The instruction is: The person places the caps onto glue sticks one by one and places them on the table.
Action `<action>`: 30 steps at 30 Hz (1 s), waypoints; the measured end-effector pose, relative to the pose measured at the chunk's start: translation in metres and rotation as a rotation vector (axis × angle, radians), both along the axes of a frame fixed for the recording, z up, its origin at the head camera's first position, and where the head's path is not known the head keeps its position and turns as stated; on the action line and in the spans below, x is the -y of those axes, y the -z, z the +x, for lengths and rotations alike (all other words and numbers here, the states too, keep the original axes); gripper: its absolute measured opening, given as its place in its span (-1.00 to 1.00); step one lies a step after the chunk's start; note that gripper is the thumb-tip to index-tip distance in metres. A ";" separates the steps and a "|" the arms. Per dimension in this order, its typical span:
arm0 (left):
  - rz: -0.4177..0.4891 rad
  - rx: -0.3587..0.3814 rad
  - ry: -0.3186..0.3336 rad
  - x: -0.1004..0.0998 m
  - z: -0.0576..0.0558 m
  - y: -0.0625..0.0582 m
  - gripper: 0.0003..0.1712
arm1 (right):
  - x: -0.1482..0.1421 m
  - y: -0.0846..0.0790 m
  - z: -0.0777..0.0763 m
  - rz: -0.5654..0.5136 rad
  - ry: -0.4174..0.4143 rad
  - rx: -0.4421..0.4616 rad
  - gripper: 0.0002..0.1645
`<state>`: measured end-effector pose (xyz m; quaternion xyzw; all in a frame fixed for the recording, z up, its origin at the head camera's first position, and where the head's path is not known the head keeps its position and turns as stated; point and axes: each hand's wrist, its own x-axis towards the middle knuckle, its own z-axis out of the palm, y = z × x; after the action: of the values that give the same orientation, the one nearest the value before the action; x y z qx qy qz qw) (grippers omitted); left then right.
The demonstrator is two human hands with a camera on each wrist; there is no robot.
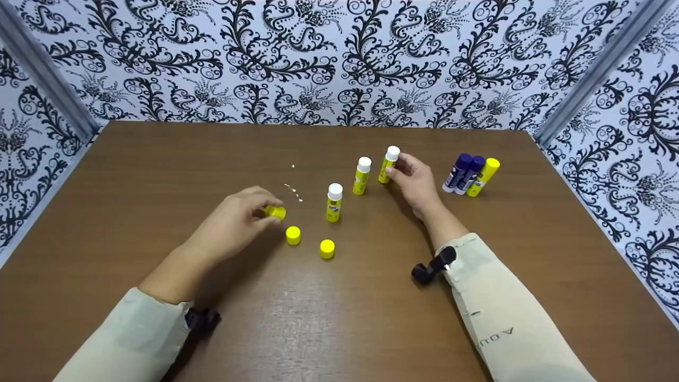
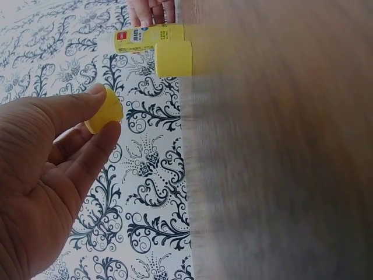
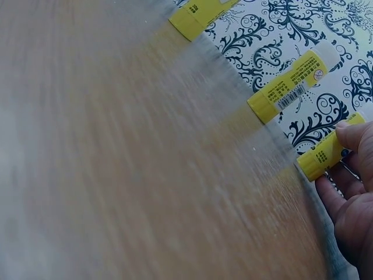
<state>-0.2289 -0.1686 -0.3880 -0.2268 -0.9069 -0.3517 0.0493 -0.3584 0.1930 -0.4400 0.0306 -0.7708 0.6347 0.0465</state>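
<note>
My left hand (image 1: 238,215) pinches a yellow glue stick cap (image 1: 276,212) between thumb and fingers; the left wrist view shows this cap (image 2: 106,112) held above the table. My right hand (image 1: 415,183) grips an uncapped yellow glue stick (image 1: 390,165) with a white top, standing upright at the back. Two more uncapped glue sticks stand in a slanting row to its left, the middle one (image 1: 362,176) and the nearest one (image 1: 333,203). Two yellow caps, one on the left (image 1: 293,235) and one on the right (image 1: 327,249), sit on the table in front of them.
On the right, two purple glue sticks (image 1: 462,174) and a capped yellow glue stick (image 1: 483,178) stand close together. Small white crumbs (image 1: 294,192) lie on the brown table (image 1: 318,318). Patterned panels (image 1: 339,63) close off the back and sides.
</note>
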 end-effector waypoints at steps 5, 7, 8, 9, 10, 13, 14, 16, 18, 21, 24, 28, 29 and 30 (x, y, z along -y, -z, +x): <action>0.007 -0.002 0.005 0.000 0.000 0.000 -0.68 | 0.000 -0.001 0.001 -0.022 0.007 0.003 -0.45; 0.008 -0.002 0.006 -0.001 0.000 -0.001 -0.68 | 0.000 -0.002 0.002 -0.024 0.009 -0.002 -0.45; 0.009 -0.002 0.006 -0.001 -0.001 -0.001 -0.68 | 0.000 -0.002 0.002 -0.023 0.009 -0.005 -0.46; 0.010 -0.002 0.006 -0.001 -0.001 -0.001 -0.68 | -0.001 -0.002 0.003 -0.021 0.011 -0.008 -0.46; 0.009 -0.003 0.005 -0.001 -0.001 0.000 -0.68 | -0.001 -0.002 0.003 -0.019 0.013 -0.011 -0.46; 0.011 -0.007 0.009 -0.001 -0.001 0.000 -0.68 | -0.001 -0.003 0.004 -0.019 0.012 -0.022 -0.47; 0.010 -0.009 0.008 -0.001 -0.001 0.000 -0.68 | -0.001 -0.003 0.004 -0.023 0.008 -0.026 -0.47; 0.007 -0.011 0.008 -0.001 0.000 0.000 -0.69 | -0.001 -0.002 0.004 -0.029 0.002 -0.031 -0.47; 0.005 -0.012 0.007 -0.001 0.000 0.000 -0.70 | -0.001 -0.002 0.004 -0.034 -0.003 -0.033 -0.47; 0.006 -0.016 0.010 0.000 0.000 0.000 -0.70 | -0.001 -0.002 0.005 -0.027 0.002 -0.026 -0.47; 0.009 -0.022 0.013 0.000 0.000 0.001 -0.70 | -0.002 -0.001 0.005 -0.027 0.004 -0.023 -0.46; 0.011 -0.024 0.008 0.000 0.000 0.001 -0.71 | -0.002 -0.001 0.005 -0.031 0.004 -0.019 -0.45; 0.013 -0.025 0.009 0.000 0.000 0.001 -0.70 | -0.003 -0.001 0.005 -0.030 0.006 -0.018 -0.45; 0.014 -0.024 0.009 0.000 0.000 0.001 -0.70 | -0.003 -0.001 0.005 -0.029 0.008 -0.016 -0.45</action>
<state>-0.2285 -0.1689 -0.3892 -0.2347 -0.9027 -0.3556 0.0602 -0.3531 0.1958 -0.4392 0.0320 -0.7611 0.6455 0.0558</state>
